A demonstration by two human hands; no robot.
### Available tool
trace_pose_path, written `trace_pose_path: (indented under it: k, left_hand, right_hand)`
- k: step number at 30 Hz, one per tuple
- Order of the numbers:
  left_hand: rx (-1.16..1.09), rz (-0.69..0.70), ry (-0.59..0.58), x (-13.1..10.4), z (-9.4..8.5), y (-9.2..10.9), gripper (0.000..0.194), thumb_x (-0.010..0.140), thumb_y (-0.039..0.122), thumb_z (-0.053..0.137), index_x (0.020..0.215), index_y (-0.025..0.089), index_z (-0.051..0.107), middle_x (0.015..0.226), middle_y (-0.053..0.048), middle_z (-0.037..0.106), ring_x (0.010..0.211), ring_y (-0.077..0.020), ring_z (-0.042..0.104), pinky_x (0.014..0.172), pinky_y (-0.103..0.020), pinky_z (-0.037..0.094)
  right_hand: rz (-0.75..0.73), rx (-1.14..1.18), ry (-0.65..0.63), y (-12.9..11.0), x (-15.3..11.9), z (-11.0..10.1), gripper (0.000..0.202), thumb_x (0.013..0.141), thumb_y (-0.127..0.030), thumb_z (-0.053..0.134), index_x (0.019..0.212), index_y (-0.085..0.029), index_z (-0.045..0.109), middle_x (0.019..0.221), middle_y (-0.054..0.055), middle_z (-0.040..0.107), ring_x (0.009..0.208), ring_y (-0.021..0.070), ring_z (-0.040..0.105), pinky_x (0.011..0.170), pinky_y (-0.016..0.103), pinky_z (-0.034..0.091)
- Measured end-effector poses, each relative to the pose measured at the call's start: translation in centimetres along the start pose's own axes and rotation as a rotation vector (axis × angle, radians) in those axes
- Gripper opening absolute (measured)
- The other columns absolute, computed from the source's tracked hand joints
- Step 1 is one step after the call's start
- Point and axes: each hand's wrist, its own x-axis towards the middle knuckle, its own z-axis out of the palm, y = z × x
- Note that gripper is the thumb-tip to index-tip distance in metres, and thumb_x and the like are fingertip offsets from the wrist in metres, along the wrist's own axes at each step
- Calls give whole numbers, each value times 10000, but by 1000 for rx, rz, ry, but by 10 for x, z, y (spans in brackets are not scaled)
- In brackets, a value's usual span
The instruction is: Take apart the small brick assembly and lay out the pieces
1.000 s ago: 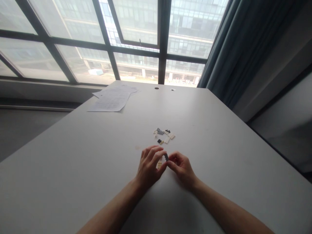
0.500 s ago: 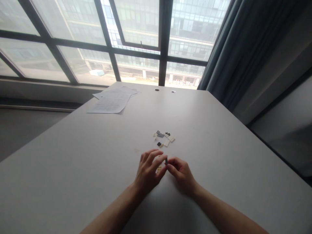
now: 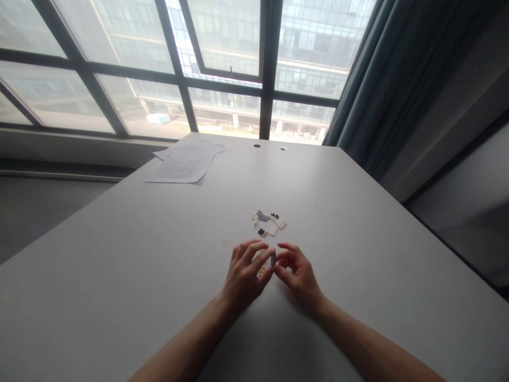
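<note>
A small grey toy brick (image 3: pixel 273 259) is pinched upright between the thumb and index finger of my left hand (image 3: pixel 245 268), whose other fingers are spread. Close on its right side is my right hand (image 3: pixel 298 273), with thumb and index finger parted; whether a fingertip touches the brick I cannot tell. Tan studded pieces (image 3: pixel 261 271) show partly behind my left hand. Beyond both hands lies a loose cluster: a grey studded plate (image 3: pixel 262 216), a black piece (image 3: pixel 261 232), a smooth white tile (image 3: pixel 273 230) and a cream studded plate (image 3: pixel 282 225).
The white table (image 3: pixel 350 233) stretches toward the windows. Printed papers (image 3: pixel 183 163) lie at its far left, and a round cable hole (image 3: pixel 256 146) is near the far edge. A dark curtain (image 3: pixel 366 101) hangs on the right.
My right index finger has lifted away from the grey brick and opened from the thumb. My left hand keeps its pinch on the brick. The view has shifted slightly.
</note>
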Motion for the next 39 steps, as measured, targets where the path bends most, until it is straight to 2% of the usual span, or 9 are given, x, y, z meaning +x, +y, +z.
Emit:
trace_pose_path:
  k: [10,14,17,20,24,28,34,36,39]
  left_hand:
    - [11,-7,-45,1,1,-1,314,835,232,637,1146,237,603,1079,-79,633,1077,-242,533,901,-398,436]
    - [14,-30,-38,2,-5,-9,368,822,277,648,1181,227,579,1122,-93,616,1095,-251,523,913,-409,435]
    - [63,-40,-42,3,-13,-20,265,827,243,616,1090,221,624,1114,-87,617,1108,-258,512,912,-418,426]
    - [101,-50,-134,3,-17,-28,187,839,203,572,999,231,664,1134,-80,611,1141,-274,488,927,-453,403]
    - [104,-43,-270,2,-17,-26,196,842,191,564,985,259,679,1216,-66,576,1214,-288,434,970,-488,369]
    - [107,-46,-316,2,-16,-23,208,851,186,548,994,265,678,1246,-65,558,1241,-291,408,989,-506,350]
    - [96,-60,-334,2,-15,-23,220,862,186,533,1011,264,674,1238,-67,561,1236,-286,414,989,-502,353]
    - [95,-64,-334,2,-15,-23,217,860,187,535,1010,263,673,1236,-66,563,1233,-284,417,991,-498,354]
    - [88,-83,-331,2,-16,-22,224,852,187,543,1027,256,664,1238,-65,564,1235,-280,415,997,-486,355]
  right_hand:
    - [36,-39,6,-3,3,2,378,791,-216,623,1154,-226,517,831,2,619,710,140,554,660,266,450]
    - [53,-185,10,-7,13,-5,392,781,-183,573,1166,-222,510,766,-21,602,665,130,550,601,240,426]
    - [39,-369,-55,-9,24,-11,301,768,-142,531,1054,-215,589,715,-32,588,598,113,514,561,228,403]
    - [-38,-558,-100,-8,34,-12,298,747,-104,533,1007,-206,635,739,-7,612,626,130,527,622,259,421]
    - [-123,-702,-161,-7,42,-8,299,739,-91,567,1012,-186,642,790,28,642,730,172,562,728,305,432]
    - [-204,-821,-227,-5,46,-8,207,746,-142,628,945,-193,648,791,24,633,770,187,551,790,334,410]
    - [-194,-852,-237,4,47,-14,186,807,-265,665,982,-205,659,883,49,629,869,213,536,840,363,398]
    - [-189,-850,-239,5,46,-15,222,828,-327,656,1014,-206,659,926,62,629,909,223,532,862,375,397]
    - [-183,-847,-271,5,44,-18,350,795,-353,695,1105,-204,634,1008,72,623,958,231,529,892,386,397]
